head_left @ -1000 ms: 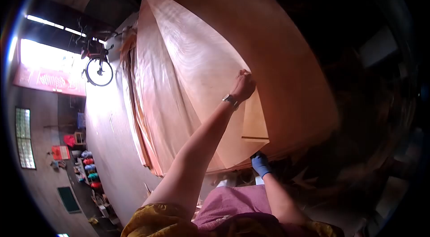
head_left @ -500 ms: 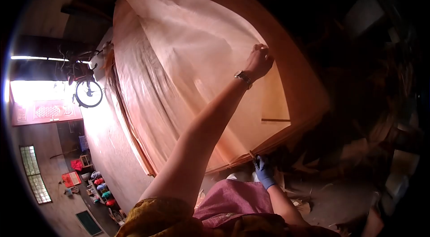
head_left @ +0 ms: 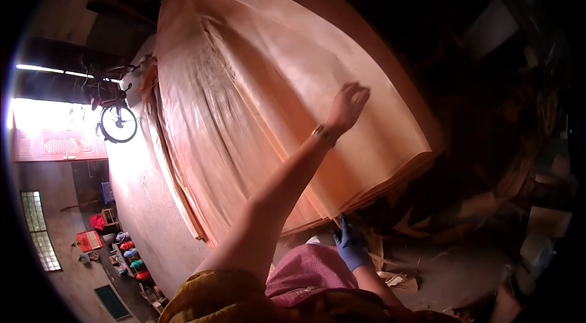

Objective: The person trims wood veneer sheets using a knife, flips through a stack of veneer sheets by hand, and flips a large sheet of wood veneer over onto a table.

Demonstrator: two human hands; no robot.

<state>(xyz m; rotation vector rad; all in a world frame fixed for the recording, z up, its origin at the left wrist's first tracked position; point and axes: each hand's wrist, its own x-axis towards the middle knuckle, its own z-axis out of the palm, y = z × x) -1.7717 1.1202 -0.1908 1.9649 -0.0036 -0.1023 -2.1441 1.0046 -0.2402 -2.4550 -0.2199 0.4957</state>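
A large stack of thin, reddish-tan sheets (head_left: pixel 244 158), like wood veneer, fills the middle of the view. Its top sheet (head_left: pixel 372 109) lies across the far side with a curved edge. Over this sheet, my bare left hand (head_left: pixel 348 106), with a watch on the wrist, is raised with loosely curled fingers and nothing visible in them. In a blue glove, my right hand (head_left: pixel 351 248) is low at the near edge of the stack. A thin stick-like thing (head_left: pixel 337 222) shows at its fingertips; its kind is not clear.
At the left stands a bicycle (head_left: pixel 118 123) by a bright doorway with a pink door panel (head_left: pixel 61 146). Colourful items (head_left: pixel 131 256) line the floor by the wall. Scraps (head_left: pixel 400 281) lie on the dark floor at right.
My left hand has let go of the top sheet's edge and come back a little. That sheet now lies farther right, covering the corner. My gloved hand has shifted slightly left and down.
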